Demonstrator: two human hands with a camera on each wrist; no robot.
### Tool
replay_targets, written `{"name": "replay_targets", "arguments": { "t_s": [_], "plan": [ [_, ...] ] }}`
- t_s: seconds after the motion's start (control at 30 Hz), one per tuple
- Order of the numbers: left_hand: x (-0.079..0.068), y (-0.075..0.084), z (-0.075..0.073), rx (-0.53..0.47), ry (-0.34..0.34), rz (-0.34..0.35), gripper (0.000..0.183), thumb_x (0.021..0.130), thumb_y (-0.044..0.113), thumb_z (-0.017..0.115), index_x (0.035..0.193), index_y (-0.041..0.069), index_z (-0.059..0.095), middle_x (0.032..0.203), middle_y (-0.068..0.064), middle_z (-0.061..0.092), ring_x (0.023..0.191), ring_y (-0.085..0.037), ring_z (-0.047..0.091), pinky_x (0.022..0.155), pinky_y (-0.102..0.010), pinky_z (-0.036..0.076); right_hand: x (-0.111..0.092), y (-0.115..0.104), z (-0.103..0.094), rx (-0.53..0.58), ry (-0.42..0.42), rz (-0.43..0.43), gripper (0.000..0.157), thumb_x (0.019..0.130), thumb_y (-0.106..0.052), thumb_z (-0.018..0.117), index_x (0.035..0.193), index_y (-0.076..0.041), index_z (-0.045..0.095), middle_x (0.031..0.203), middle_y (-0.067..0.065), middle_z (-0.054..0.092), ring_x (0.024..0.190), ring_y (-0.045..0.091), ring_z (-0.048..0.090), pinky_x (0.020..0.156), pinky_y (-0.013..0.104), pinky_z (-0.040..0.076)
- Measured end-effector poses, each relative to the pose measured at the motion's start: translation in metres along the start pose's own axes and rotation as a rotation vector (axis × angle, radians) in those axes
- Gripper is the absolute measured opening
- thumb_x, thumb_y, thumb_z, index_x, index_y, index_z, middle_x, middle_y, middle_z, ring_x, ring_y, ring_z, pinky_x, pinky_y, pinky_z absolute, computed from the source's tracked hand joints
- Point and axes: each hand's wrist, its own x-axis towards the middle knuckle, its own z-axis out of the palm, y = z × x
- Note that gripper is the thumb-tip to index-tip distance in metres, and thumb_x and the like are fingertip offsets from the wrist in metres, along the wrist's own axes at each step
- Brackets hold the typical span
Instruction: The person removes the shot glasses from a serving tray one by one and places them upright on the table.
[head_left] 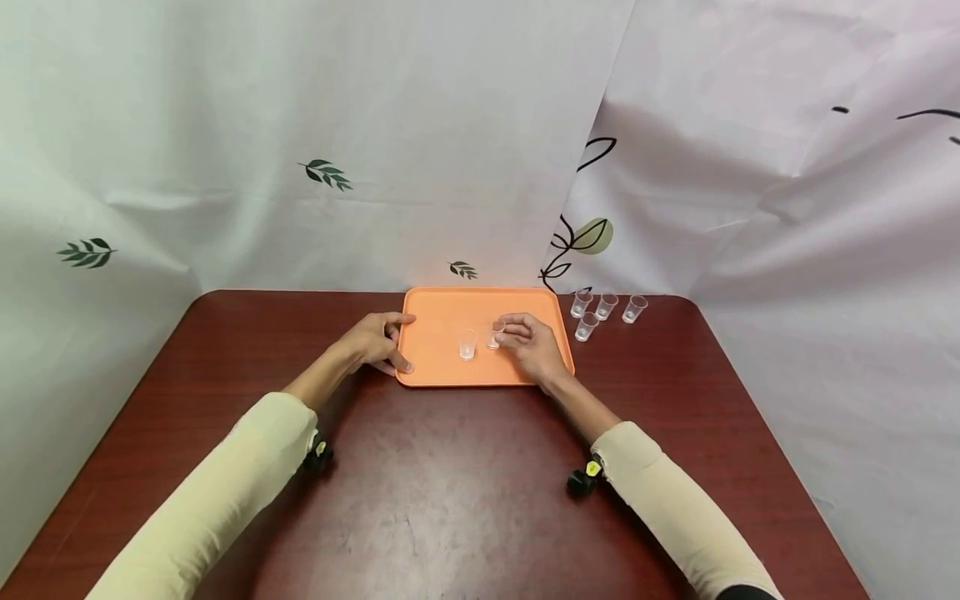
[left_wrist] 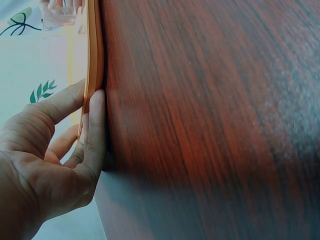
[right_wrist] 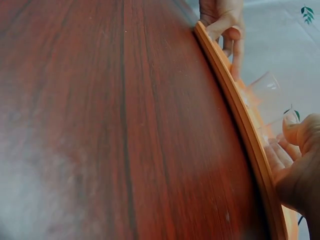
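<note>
A shallow orange tray (head_left: 438, 310) lies at the far side of the table. My left hand (head_left: 375, 340) grips its left end, thumb on the near corner and index finger over the rim farther back. On the tray, a small clear cup (head_left: 468, 345) stands upright near the middle. Just right of it, my right hand (head_left: 531, 346) holds a second clear cup (head_left: 494, 337) between thumb and fingers, close over the tray. The right wrist view shows this hand (right_wrist: 297, 160) beyond the tray's rim (right_wrist: 235, 107), its fingers partly seen through the clear cup.
Several more clear cups (head_left: 606, 307) stand on the table right of the tray, near the back edge. A white patterned sheet (head_left: 450, 167) hangs behind the dark red wooden table (head_left: 442, 483). Black wrist cameras (head_left: 581, 482) sit below both sleeves.
</note>
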Motion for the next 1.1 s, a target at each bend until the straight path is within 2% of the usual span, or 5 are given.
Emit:
{"name": "replay_targets", "arguments": {
  "t_s": [0.33, 0.6, 0.83, 0.93, 1.1],
  "plan": [
    [-0.001, 0.0, 0.002, -0.005, 0.001, -0.01, 0.108, 0.081, -0.013, 0.095, 0.174, 0.011, 0.045, 0.103, -0.008, 0.045, 0.071, -0.013, 0.056, 0.067, -0.032, 0.072, -0.017, -0.003, -0.029, 0.017, -0.004, -0.021, 0.044, 0.104, 0.004, 0.077, 0.146, 0.01, 0.066, 0.143, 0.031, 0.073, 0.112, 0.0, 0.076, 0.098, 0.012, 0.062],
    [0.0, 0.001, 0.001, -0.005, 0.003, -0.01, 0.108, 0.081, -0.013, 0.095, 0.174, 0.011, 0.045, 0.103, -0.008, 0.045, 0.072, -0.013, 0.057, 0.068, -0.033, 0.072, -0.032, -0.006, -0.056, 0.039, 0.054, -0.035, 0.043, 0.104, 0.008, 0.075, 0.145, 0.011, 0.066, 0.145, 0.034, 0.07, 0.108, -0.007, 0.075, 0.101, 0.014, 0.063],
    [0.001, 0.0, 0.0, -0.005, 0.007, -0.01, 0.11, 0.08, -0.014, 0.095, 0.174, 0.01, 0.045, 0.103, -0.008, 0.045, 0.072, -0.013, 0.058, 0.068, -0.033, 0.072, -0.043, -0.002, -0.083, 0.05, 0.107, -0.036, 0.042, 0.105, 0.008, 0.074, 0.146, 0.012, 0.065, 0.148, 0.035, 0.068, 0.107, -0.007, 0.076, 0.095, 0.014, 0.065],
    [0.001, 0.0, 0.0, -0.007, 0.008, -0.008, 0.11, 0.08, -0.013, 0.096, 0.174, 0.01, 0.045, 0.103, -0.008, 0.045, 0.072, -0.013, 0.058, 0.067, -0.033, 0.072, -0.048, 0.001, -0.095, 0.073, 0.137, -0.033, 0.043, 0.105, 0.008, 0.074, 0.147, 0.014, 0.063, 0.143, 0.028, 0.074, 0.107, -0.006, 0.077, 0.097, 0.015, 0.065],
    [0.0, 0.001, 0.0, -0.007, 0.004, -0.007, 0.11, 0.08, -0.013, 0.096, 0.174, 0.01, 0.045, 0.102, -0.008, 0.046, 0.073, -0.013, 0.058, 0.068, -0.033, 0.072, -0.055, 0.003, -0.114, 0.052, 0.183, -0.017, 0.045, 0.106, 0.004, 0.076, 0.147, 0.015, 0.063, 0.119, -0.009, 0.085, 0.105, -0.008, 0.076, 0.098, 0.012, 0.063]
  ]
}}
